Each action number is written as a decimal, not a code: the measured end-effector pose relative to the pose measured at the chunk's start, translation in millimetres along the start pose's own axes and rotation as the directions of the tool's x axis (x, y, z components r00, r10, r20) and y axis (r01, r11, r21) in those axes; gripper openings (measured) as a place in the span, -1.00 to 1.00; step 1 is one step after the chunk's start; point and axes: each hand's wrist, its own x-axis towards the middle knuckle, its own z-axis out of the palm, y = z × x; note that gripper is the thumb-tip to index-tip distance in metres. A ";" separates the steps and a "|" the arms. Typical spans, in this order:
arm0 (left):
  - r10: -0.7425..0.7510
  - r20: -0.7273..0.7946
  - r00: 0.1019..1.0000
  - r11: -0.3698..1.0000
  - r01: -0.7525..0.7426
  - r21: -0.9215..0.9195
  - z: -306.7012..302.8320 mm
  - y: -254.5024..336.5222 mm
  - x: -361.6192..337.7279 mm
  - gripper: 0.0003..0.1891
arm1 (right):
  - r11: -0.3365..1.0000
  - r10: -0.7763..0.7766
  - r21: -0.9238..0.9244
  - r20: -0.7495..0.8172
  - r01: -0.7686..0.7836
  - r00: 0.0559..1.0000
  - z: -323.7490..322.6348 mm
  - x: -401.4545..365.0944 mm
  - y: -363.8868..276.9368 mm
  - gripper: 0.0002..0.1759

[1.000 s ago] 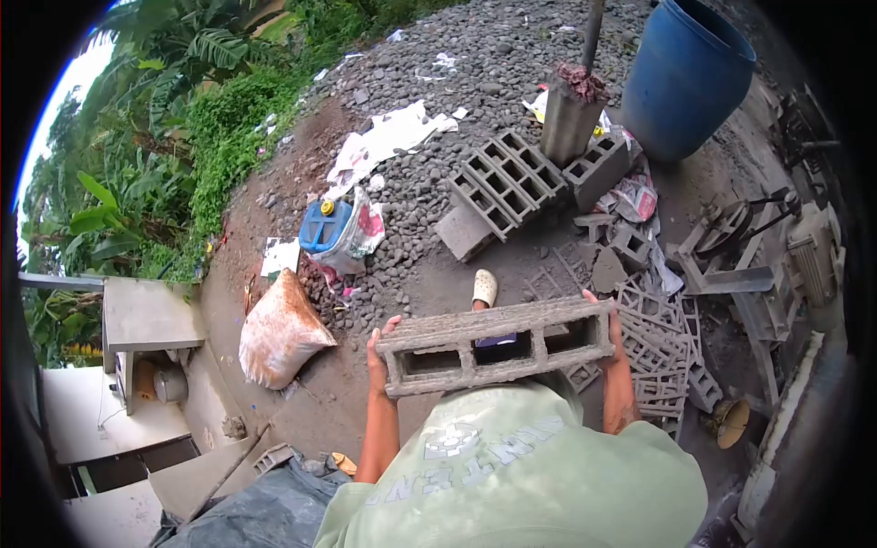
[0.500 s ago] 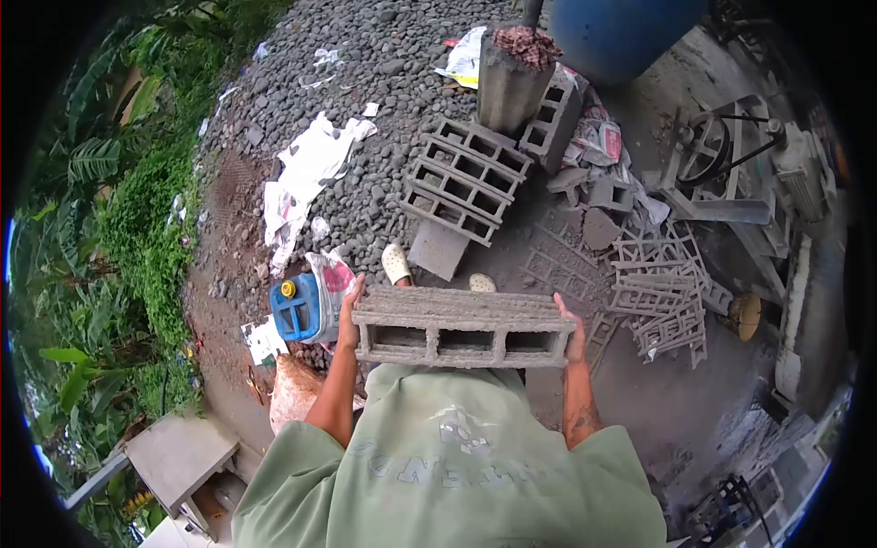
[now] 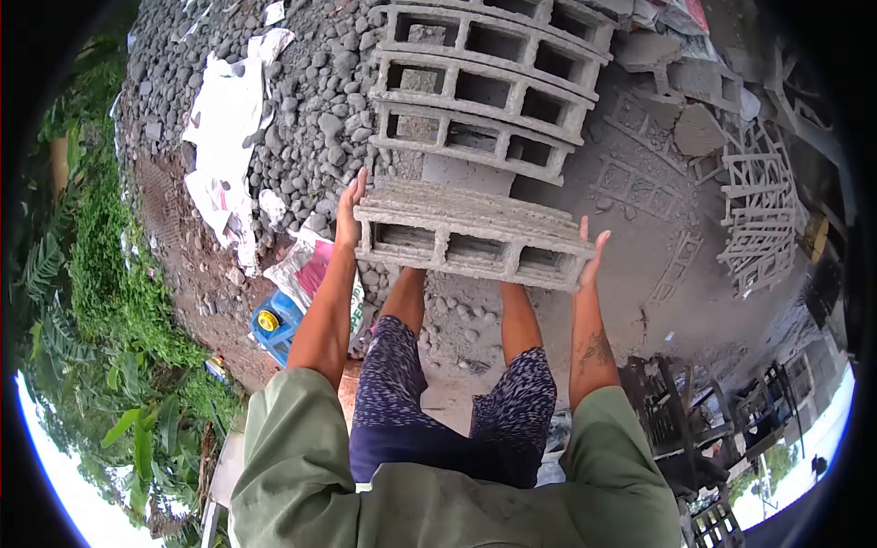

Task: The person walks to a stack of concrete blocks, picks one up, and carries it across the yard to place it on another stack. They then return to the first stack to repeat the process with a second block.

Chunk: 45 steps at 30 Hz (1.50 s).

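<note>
A grey hollow concrete block [image 3: 470,205] is held between my two hands, its three rectangular cavities facing me. My left hand [image 3: 349,212] presses flat on its left end with the fingers pointing up. At the opposite end, the palm of my right hand [image 3: 591,260] clamps it, thumb and fingertips showing above the corner. The block tilts slightly down to the right. Just beyond it sits a group of similar hollow blocks [image 3: 480,115] in rows, cavities toward me; the held block's far edge comes close to the nearest row in this view.
Grey gravel [image 3: 315,82] spreads at the left with a white torn sack [image 3: 224,128] on it. A blue jerrycan [image 3: 279,320] with a yellow cap stands by my left forearm. Broken block pieces [image 3: 699,131] and a pile of ladder-shaped frames [image 3: 758,210] lie at the right.
The block in my hands has moved forward from my chest, toward the rows of blocks, and now tilts down at the right. My view has leaned forward, bringing my legs into sight.
</note>
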 end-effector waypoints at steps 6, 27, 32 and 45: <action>-0.075 0.047 0.996 0.977 0.083 -0.199 -27.9 -34.7 74.4 -0.39 | 0.996 -0.043 -0.072 0.019 0.044 0.999 7.8 73.1 19.1 0.07; -0.254 0.043 0.966 0.938 0.257 -0.234 -15.4 6.5 46.8 -0.29 | 0.997 -0.041 -0.074 -0.065 0.036 0.997 10.6 43.6 19.8 0.09; -0.137 -0.002 0.991 0.804 0.113 0.584 -15.6 -0.8 -4.8 -0.33 | 0.576 -0.201 -0.808 0.007 0.124 0.979 34.9 10.7 22.4 -0.27; 0.279 -0.153 0.948 0.186 0.103 0.977 32.9 10.3 -15.6 -0.72 | 0.137 -0.695 -0.988 -0.145 -0.069 0.704 39.8 16.4 49.4 -0.65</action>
